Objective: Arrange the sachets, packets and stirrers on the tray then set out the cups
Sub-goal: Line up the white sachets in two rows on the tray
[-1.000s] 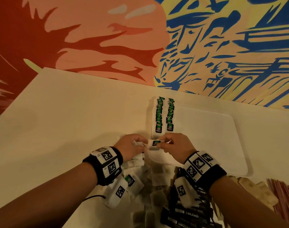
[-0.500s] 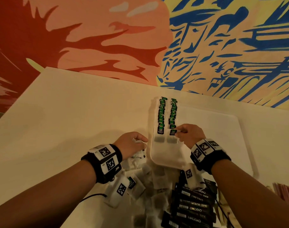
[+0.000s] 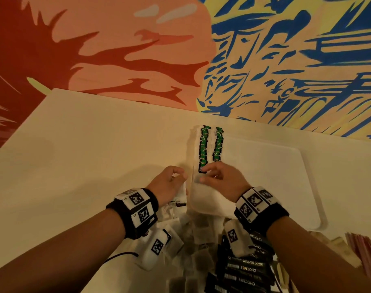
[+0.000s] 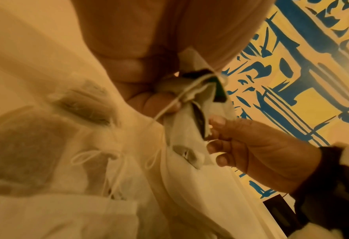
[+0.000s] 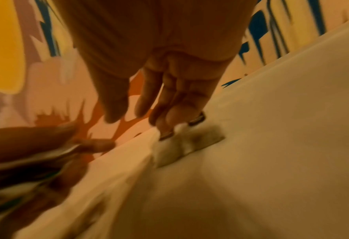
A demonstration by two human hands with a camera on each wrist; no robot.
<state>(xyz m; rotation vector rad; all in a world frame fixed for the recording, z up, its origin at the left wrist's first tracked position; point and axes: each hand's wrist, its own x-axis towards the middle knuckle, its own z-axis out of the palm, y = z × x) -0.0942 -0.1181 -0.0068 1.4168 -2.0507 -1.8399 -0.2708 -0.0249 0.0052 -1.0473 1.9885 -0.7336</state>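
A white tray (image 3: 275, 176) lies on the table, with two rows of tea bags (image 3: 203, 144) with green tags along its left side. My right hand (image 3: 220, 178) hovers over the near end of these rows. Its straight fingers (image 5: 169, 103) press down on the last tea bag (image 5: 196, 140). Just left of the tray's edge, my left hand (image 3: 169, 182) grips a small bunch of tea bags (image 4: 189, 90), their strings and a dark tag showing between its curled fingers.
A loose heap of tea bags (image 3: 199, 229) lies under my wrists. Black Chocmet packets (image 3: 243, 269) are stacked near my right forearm. Brown sachets (image 3: 336, 242) and pink stirrers (image 3: 366, 250) lie at the lower right. A painted wall rises behind the table.
My right hand took a tea bag from the left hand, carried it to the near end of the right row, then shifted left onto the end of the left row. The left hand stayed put.
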